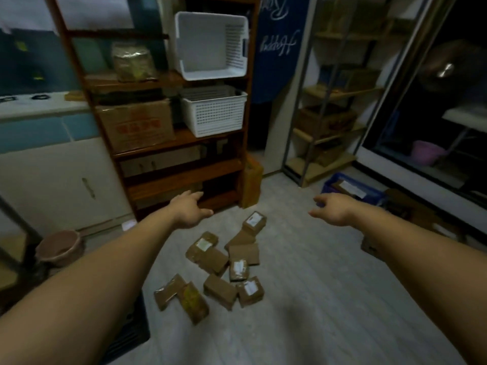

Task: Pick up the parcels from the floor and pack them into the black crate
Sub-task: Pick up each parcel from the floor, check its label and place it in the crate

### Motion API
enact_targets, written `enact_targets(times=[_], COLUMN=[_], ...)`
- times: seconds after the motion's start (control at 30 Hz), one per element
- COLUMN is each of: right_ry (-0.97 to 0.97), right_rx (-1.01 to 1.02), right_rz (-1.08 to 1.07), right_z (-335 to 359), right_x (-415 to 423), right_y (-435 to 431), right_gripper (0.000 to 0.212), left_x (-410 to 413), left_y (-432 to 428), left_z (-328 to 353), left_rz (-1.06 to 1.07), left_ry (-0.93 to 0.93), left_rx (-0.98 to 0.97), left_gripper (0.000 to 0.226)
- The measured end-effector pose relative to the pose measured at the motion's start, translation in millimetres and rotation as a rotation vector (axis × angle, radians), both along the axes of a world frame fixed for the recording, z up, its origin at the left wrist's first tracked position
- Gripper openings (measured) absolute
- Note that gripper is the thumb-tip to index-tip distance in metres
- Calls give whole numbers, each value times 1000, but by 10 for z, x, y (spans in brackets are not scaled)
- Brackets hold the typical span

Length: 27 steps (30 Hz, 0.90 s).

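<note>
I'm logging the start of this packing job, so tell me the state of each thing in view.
Left hand: open, holds nothing.
Right hand: open, holds nothing.
Parcels: scattered on the floor, none picked up.
Black crate: lower left, mostly hidden.
Upper white basket: on its side, empty.

We've got both bare arms stretched forward, left hand (188, 209) and right hand (334, 209) well apart, palms down. Fingers (194, 195) loose and pointing ahead, thumbs turned inward toward each other, nothing between them.
</note>
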State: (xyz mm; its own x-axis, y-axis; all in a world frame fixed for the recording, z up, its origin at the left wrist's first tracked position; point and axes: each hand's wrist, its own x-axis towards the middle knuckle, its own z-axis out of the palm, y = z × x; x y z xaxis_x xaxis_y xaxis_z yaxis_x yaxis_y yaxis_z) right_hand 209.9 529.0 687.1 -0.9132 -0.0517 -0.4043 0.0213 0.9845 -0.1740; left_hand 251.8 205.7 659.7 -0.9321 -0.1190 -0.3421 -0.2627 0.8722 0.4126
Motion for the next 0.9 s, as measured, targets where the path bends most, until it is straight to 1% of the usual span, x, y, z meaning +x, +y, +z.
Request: enact_targets(times=[0.13,0.23,0.33,0.5,0.67,0.77,0.9], right_ry=[-13,-29,-65,-78,-133,-173,-280], right_rx=[23,29,-1,-32,-70,-103,-105], right_rz=[-75,-68,-30,32,88,94,146], right_z=[-118,-192,-287,-466,-637,-805,-1198], right_x=[-231,-387,-702,-1460,-2194,-2642,-3216], right_y=[703,827,828,688,634,675,659], right_gripper=[66,66,66,67,67,67,68], left_x=[-244,-455,-808,-1652,-2424,-2742,-3000], left_y=[415,548,674,772,841,893,915], left_z=[-75,-134,-210,-435,-679,-840,-1188], left_rz=[-35,-25,-17,16,51,68,128], left_ry=[-33,-41,-54,-71,-128,-165,-253], left_rx=[-14,-25,0,61,109,110,106], left_gripper=[71,70,70,70,70,70,68])
